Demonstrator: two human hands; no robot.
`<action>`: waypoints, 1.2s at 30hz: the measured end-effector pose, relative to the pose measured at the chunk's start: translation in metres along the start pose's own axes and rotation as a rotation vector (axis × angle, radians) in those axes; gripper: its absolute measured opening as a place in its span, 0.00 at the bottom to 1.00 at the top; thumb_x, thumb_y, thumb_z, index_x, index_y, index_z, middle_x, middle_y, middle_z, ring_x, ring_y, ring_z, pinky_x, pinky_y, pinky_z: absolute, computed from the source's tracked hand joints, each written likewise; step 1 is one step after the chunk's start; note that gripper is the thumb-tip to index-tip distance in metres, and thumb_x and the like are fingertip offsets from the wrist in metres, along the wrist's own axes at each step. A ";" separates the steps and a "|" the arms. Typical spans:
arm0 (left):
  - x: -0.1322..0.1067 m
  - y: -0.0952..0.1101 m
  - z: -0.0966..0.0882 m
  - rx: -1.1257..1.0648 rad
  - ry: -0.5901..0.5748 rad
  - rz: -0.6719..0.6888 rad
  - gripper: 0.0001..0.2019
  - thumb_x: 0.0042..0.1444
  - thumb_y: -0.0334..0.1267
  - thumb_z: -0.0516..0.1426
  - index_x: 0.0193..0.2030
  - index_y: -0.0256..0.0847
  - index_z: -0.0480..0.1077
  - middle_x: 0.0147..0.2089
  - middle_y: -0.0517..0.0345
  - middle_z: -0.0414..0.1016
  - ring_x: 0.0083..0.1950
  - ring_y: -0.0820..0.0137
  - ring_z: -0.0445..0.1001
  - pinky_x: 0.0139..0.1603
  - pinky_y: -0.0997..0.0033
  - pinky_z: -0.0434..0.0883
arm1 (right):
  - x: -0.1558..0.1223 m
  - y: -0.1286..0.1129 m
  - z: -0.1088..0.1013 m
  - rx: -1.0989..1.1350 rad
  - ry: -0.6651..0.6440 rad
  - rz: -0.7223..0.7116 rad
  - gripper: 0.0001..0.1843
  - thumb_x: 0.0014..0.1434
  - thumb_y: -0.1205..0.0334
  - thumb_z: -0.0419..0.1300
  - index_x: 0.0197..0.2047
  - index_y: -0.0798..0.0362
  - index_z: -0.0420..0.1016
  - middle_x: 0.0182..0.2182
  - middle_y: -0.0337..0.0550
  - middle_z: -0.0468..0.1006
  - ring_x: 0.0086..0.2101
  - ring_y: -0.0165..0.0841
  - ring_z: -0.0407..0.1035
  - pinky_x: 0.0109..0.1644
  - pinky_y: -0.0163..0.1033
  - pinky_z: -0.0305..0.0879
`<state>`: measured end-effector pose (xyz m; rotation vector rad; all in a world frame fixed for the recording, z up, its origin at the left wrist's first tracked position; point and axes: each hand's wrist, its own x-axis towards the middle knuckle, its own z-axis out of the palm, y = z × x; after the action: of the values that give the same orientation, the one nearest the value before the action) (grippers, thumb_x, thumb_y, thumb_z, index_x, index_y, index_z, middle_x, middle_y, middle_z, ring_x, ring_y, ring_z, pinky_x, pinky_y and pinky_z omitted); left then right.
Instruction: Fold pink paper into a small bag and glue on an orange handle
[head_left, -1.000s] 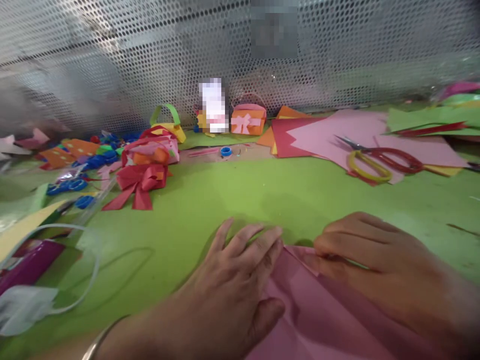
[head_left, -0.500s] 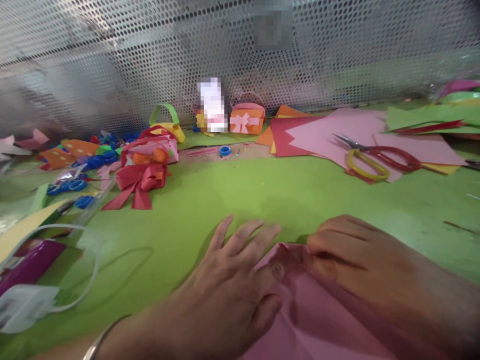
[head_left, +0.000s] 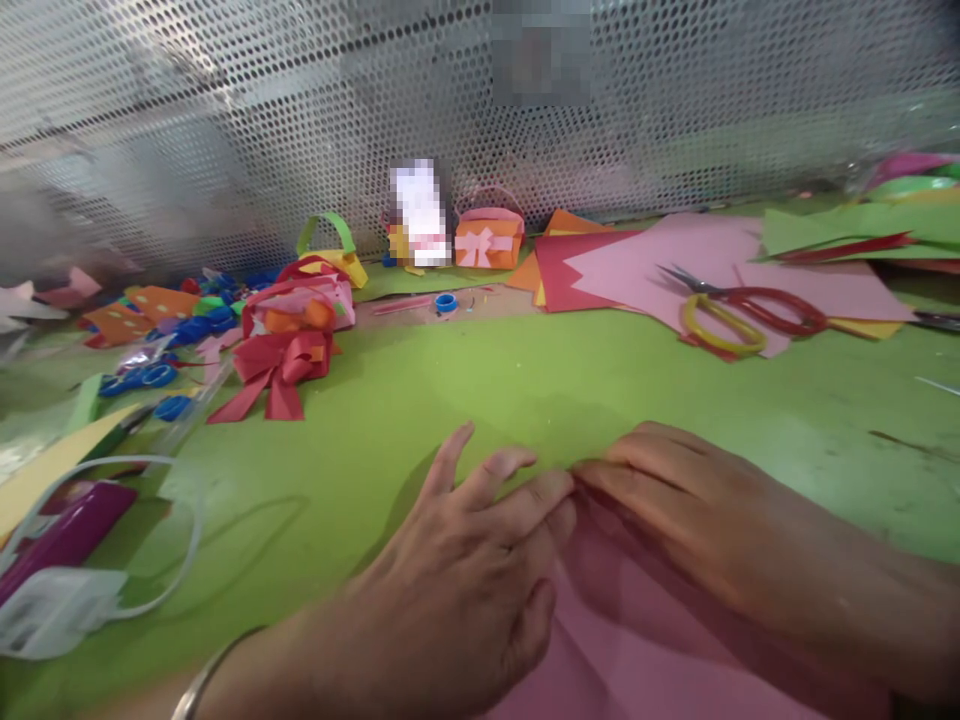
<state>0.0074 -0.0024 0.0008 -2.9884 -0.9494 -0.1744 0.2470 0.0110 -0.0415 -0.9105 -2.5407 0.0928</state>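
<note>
A pink paper sheet (head_left: 637,650) lies on the green table (head_left: 570,390) right in front of me, with folds running to its far corner. My left hand (head_left: 472,580) rests flat on the paper's left part, fingers spread and stretched toward that corner. From the right, my right hand (head_left: 690,520) lies on the paper with its fingers together, pressing down at the same corner. The fingertips of both hands touch there. A thin bangle sits on my left wrist.
Red and yellow scissors (head_left: 742,315) lie on pink and red sheets (head_left: 637,265) at the back right. A red paper bow (head_left: 274,370), small paper baskets (head_left: 487,240) and blue scraps sit at the back left. A purple object (head_left: 64,540) lies at the left edge. A perforated metal screen closes the back.
My right hand has slid left along the paper's far edge until its fingertips meet my left hand's. The paper's corner, open before, is now covered by both hands.
</note>
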 end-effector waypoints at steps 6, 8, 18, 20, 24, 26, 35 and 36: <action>0.000 0.000 -0.002 0.017 0.062 0.003 0.17 0.65 0.38 0.50 0.58 0.43 0.68 0.62 0.66 0.72 0.63 0.67 0.65 0.75 0.61 0.37 | 0.006 -0.011 -0.008 -0.238 -0.022 -0.085 0.11 0.55 0.74 0.54 0.29 0.52 0.73 0.27 0.42 0.69 0.30 0.37 0.58 0.33 0.43 0.52; 0.001 0.001 -0.003 0.001 0.039 -0.003 0.18 0.65 0.38 0.50 0.60 0.43 0.67 0.62 0.66 0.72 0.63 0.68 0.66 0.75 0.59 0.39 | 0.009 -0.017 -0.014 -0.331 -0.040 -0.140 0.09 0.44 0.74 0.58 0.23 0.50 0.72 0.24 0.43 0.68 0.29 0.39 0.57 0.32 0.45 0.48; 0.003 0.001 0.000 -0.029 -0.057 -0.002 0.23 0.66 0.36 0.47 0.67 0.44 0.58 0.66 0.69 0.66 0.63 0.66 0.63 0.74 0.59 0.28 | -0.007 -0.025 -0.019 -0.423 -0.103 -0.096 0.10 0.33 0.74 0.59 0.16 0.48 0.69 0.20 0.47 0.69 0.26 0.40 0.54 0.29 0.45 0.44; 0.003 0.002 0.000 -0.043 -0.073 -0.011 0.23 0.66 0.36 0.47 0.67 0.45 0.58 0.66 0.68 0.66 0.63 0.66 0.62 0.74 0.57 0.28 | -0.009 -0.024 -0.018 -0.414 -0.107 -0.103 0.10 0.33 0.75 0.59 0.16 0.49 0.69 0.21 0.48 0.69 0.26 0.40 0.54 0.29 0.45 0.45; 0.003 0.002 -0.001 -0.055 -0.054 -0.050 0.22 0.65 0.37 0.48 0.66 0.48 0.60 0.61 0.65 0.71 0.62 0.67 0.63 0.73 0.51 0.30 | -0.009 -0.023 -0.017 -0.374 -0.078 -0.109 0.12 0.35 0.76 0.59 0.14 0.49 0.66 0.22 0.47 0.71 0.26 0.39 0.55 0.30 0.44 0.45; 0.001 0.003 -0.001 -0.051 -0.042 -0.052 0.22 0.65 0.37 0.49 0.66 0.47 0.60 0.60 0.63 0.71 0.62 0.66 0.63 0.73 0.50 0.31 | -0.008 -0.023 -0.018 -0.366 -0.043 -0.100 0.13 0.39 0.78 0.56 0.15 0.49 0.66 0.22 0.47 0.70 0.26 0.39 0.55 0.30 0.44 0.44; 0.002 0.003 -0.003 -0.089 0.008 -0.039 0.19 0.63 0.37 0.50 0.61 0.45 0.64 0.59 0.61 0.73 0.58 0.66 0.68 0.73 0.50 0.44 | 0.007 -0.010 -0.015 -0.281 0.005 -0.095 0.17 0.49 0.79 0.49 0.36 0.54 0.72 0.24 0.41 0.69 0.25 0.36 0.58 0.28 0.41 0.48; 0.002 0.003 -0.002 -0.085 0.022 -0.042 0.19 0.63 0.36 0.50 0.61 0.44 0.65 0.59 0.60 0.74 0.58 0.66 0.68 0.73 0.51 0.44 | 0.008 -0.010 -0.016 -0.272 -0.017 -0.110 0.15 0.48 0.78 0.50 0.34 0.53 0.72 0.24 0.42 0.68 0.25 0.36 0.58 0.28 0.42 0.47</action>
<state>0.0102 -0.0036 0.0036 -3.0373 -1.0286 -0.2544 0.2419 0.0069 -0.0221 -0.8673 -2.6558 -0.2861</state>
